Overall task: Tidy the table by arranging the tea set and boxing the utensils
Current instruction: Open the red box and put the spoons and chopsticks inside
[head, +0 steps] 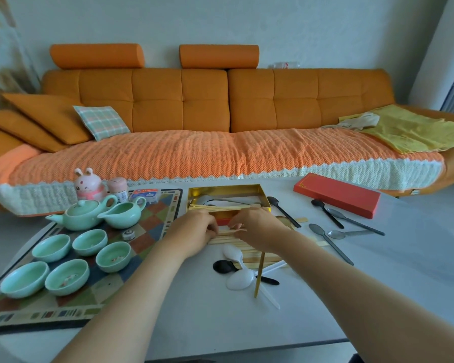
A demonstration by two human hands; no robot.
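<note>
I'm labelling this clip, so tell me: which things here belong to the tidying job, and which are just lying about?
Part of the job: teapot, pitcher, five cups, gold box, red lid, chopsticks under both hands, scattered spoons.

Just lying about: bunny figure, pink jar, blue packet, sofa cushions.

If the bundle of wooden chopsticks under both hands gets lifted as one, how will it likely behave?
The chopsticks look thin, straight and stiff, so each should stay rigid and feel light. They lie loose and unbound, so the bundle may splay or shed sticks unless the left hand and right hand squeeze from both ends. On the smooth table strays could slide or roll.
</note>
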